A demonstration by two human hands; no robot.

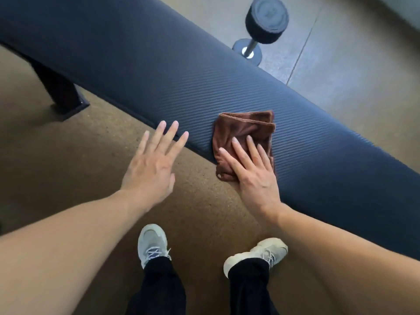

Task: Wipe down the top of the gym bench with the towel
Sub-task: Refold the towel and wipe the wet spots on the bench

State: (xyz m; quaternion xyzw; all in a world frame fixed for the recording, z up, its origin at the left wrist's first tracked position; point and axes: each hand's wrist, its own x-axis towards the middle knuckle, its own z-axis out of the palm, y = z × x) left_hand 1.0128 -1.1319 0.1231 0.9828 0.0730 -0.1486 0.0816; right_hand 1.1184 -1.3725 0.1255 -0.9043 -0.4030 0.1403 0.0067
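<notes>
**Here, a brown towel meets the bench pad**

Head view: my right hand lies flat, fingers straight, pressing the folded brown towel onto the ribbed dark pad of the gym bench, at its near edge. My left hand is spread and holds nothing, fingertips over the same edge. A black dumbbell stands on the floor beyond the bench; my pale sneakers are below.
</notes>
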